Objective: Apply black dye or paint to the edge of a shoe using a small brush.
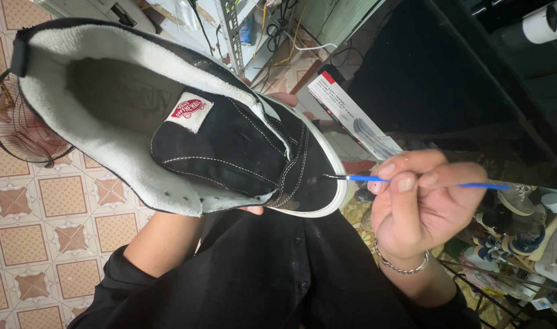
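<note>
We are cradling a soft black suede high-top shoe (230,140) underneath in our mostly hidden left hand (272,152). Our right hand (412,201) is pinching a thin blue-handled brush (382,179), its tip touching the toe; light and flexible, it seems best gripped by the sole.

Matt black suede shoe (230,146), fleecy white lining (95,152), smooth rubber sole edge (336,164), glossy blue brush handle (367,178)
</note>
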